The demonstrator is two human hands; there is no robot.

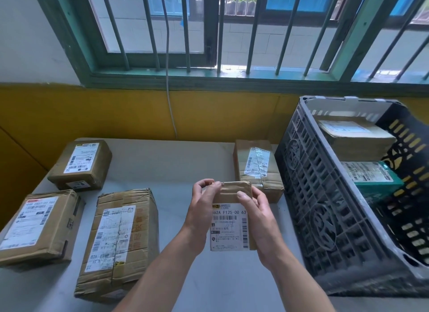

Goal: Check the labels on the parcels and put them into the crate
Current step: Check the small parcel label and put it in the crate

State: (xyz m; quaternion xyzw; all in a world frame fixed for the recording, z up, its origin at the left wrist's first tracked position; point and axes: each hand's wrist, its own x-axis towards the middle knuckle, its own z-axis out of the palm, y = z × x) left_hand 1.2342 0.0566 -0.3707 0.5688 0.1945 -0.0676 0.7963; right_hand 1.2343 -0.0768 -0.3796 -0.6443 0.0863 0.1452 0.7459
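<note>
I hold a small brown parcel [229, 221] above the table, its white label facing me. My left hand [202, 209] pinches its upper left corner. My right hand [257, 221] grips its right side with the thumb over the top. The grey plastic crate [325, 209] stands to the right and contains a brown parcel [352, 135] and a green-sided parcel [371, 179]. Four more cardboard parcels lie on the table: one at far left back [81, 164], one at left front [37, 228], a larger one [120, 239] beside it, one [257, 167] behind my hands next to the crate.
The grey table [176, 165] stands against a yellow wall under a green barred window [209, 32]. A white cable [170, 98] hangs down the wall to the table's back edge. The crate's near wall rises right of my right arm.
</note>
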